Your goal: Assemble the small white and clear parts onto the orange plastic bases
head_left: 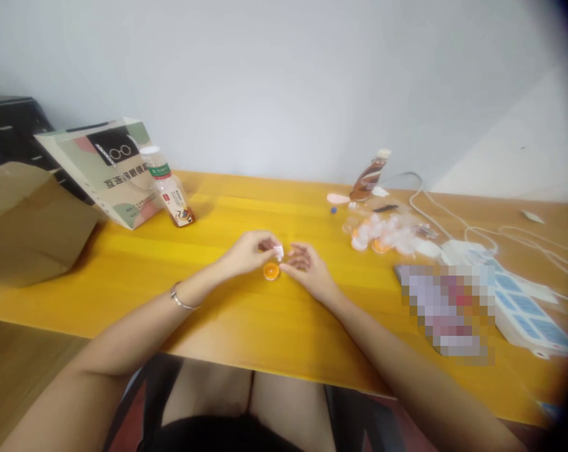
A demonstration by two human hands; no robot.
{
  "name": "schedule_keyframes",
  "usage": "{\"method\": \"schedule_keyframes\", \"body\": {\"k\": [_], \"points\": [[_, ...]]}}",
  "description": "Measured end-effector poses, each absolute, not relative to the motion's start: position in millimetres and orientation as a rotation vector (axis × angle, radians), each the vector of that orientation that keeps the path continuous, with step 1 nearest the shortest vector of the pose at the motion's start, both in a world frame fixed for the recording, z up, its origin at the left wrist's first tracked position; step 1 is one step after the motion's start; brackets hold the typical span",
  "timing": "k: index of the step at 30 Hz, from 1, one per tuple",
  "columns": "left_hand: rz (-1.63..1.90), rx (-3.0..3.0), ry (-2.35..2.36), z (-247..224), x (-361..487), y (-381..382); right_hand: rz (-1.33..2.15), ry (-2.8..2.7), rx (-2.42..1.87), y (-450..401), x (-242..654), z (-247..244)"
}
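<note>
My left hand (256, 251) pinches a small white piece with reddish marks (278, 252) between thumb and fingertips, just above the table. Its exact kind is too small to make out. Close by on the right, my right hand (308, 269) has loosely bent fingers, the thumb apart from them, and nothing visible in its grip. Below and between both hands, a small round orange disc with a pale rim (271, 271) lies flat on the yellow wooden table (246, 320). The right thumb tip is near the disc's edge; whether they touch I cannot tell.
A tea bottle (174, 198) and a printed paper bag (109, 169) stand left, beside a brown bag (34, 220). Toward the right are a brown drink bottle (369, 179), a pile of small round pieces (387, 233), a blurred-out flat object (439, 311), a power strip (529, 314) and white cables (458, 216).
</note>
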State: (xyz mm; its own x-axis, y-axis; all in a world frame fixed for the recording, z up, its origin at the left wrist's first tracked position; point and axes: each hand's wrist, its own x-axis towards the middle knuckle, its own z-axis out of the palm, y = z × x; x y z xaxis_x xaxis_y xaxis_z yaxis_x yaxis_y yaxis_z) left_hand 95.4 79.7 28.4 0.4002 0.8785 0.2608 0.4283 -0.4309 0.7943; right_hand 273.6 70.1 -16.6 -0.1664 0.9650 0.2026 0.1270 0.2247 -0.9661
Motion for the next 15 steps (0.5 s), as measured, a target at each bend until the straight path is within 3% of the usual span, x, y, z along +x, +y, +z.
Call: {"method": "schedule_keyframes", "body": {"k": [5, 15], "points": [[0.738, 2.19, 1.123, 36, 79, 72, 0.731, -1.951, -1.087, 69, 270, -27], [0.644, 2.31, 1.073, 32, 79, 71, 0.593, -2.084, -1.09, 71, 268, -35]]}}
